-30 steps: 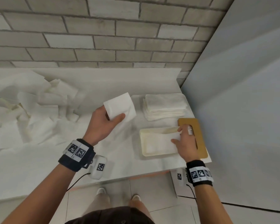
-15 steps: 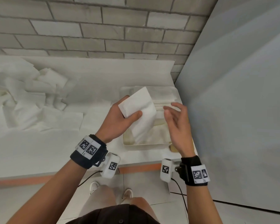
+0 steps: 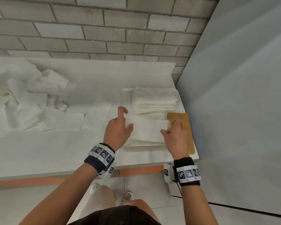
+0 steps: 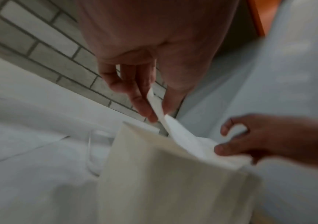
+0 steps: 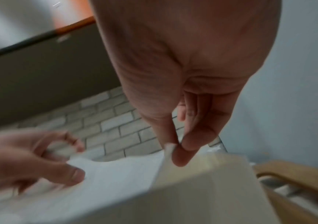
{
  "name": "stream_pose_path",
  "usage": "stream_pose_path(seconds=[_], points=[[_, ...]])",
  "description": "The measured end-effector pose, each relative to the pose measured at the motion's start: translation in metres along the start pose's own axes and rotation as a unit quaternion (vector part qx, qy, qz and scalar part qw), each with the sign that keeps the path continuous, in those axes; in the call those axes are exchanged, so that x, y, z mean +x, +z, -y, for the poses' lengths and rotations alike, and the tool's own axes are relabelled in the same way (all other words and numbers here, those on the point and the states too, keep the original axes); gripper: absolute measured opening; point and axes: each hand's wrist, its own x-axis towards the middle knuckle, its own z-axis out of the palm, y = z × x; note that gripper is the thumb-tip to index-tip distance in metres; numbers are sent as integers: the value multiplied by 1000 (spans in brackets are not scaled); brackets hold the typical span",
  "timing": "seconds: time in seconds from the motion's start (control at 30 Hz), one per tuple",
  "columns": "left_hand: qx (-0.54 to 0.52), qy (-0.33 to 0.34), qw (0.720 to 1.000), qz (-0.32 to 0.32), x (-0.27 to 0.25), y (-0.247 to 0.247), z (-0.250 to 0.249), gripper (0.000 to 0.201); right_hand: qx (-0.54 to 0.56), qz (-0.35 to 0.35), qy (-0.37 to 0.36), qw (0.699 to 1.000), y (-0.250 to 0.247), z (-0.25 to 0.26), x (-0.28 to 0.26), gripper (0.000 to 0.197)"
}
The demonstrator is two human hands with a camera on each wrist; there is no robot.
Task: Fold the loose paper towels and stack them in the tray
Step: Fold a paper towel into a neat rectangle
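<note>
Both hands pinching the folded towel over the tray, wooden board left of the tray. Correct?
Not quite. The wooden board lies right of the tray, not left, as the head view shows. The rest holds: the left hand and right hand each pinch an end of the folded towel over the tray.

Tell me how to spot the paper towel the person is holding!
Look at the right end of the white counter, near the grey wall. Both hands hold one folded paper towel over the cream tray. Unlike the neat stack behind, it's held.
</note>
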Motion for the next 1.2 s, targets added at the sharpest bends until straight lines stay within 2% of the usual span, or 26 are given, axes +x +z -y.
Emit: stream_pose_path(seconds=[0.1, 0.2, 0.27, 0.37, 0.43, 0.5, 0.57, 0.63, 0.7, 0.77, 0.83, 0.9, 0.97, 1.03, 1.07, 1.13, 1.2], points=[[188, 52, 979, 56, -5, 25, 11, 53, -231, 16, -39, 972, 21, -2, -1, 61], [278, 73, 952, 100, -6, 36, 10, 64, -334, 28, -39, 941, 25, 6, -2, 67], [293, 77, 948, 100, -4, 35, 9, 62, -327, 18, -38, 944, 21, 12, -4, 58], [305, 105, 943, 85, -3, 30, 10, 37, -277, 13, -31, 960, 17, 17, -7, 38], [327, 125, 929, 117, -3, 29, 16, 28, -258, 70, -21, 963, 23, 17, -8, 34], [325, 128, 925, 151, -2, 28, 24, 32, -257, 156, -5, 954, 33, 14, -3, 43], [266, 140, 945, 131, -1, 20, 32, 27, -267, 232, 20, 935, 38, 14, 4, 52], [183, 152, 969, 69, -1, 5, 44, 22, -253, 229, 38, 939, 38, 16, 7, 54], [119, 133, 984, 25, 5, -20, 64, 20, -245, 194, 33, 949, 39, 18, 9, 55], [79, 83, 993, 10, 15, -48, 92, 25, -262, 235, 42, 935, 43, 21, 9, 58], [103, 30, 993, 41, 30, -78, 129, 27, -287, 280, 70, 913, 46, 30, 7, 61], [160, -8, 980, 118, 44, -108, 168, 25, -299, 250, 83, 917, 45, 50, 1, 58], [191, -39, 965, 178, 55, -133, 204, 25, -290, 143, 38, 945, 43, 83, -8, 43], [198, -53, 962, 179, 66, -148, 234, 27, -219, 45, -50, 973, 48, 124, -21, 28], [199, -53, 963, 176, 72, -151, 246, 30, -168, 22, -97, 981, 59, 146, -26, 22], [195, -46, 957, 208, 83, -150, 261, 50, -89, 42, -166, 981, 94, 184, -32, 15], [210, -46, 942, 259, 91, -144, 270, 69, -99, 104, -199, 969, 146, 208, -32, 17]])
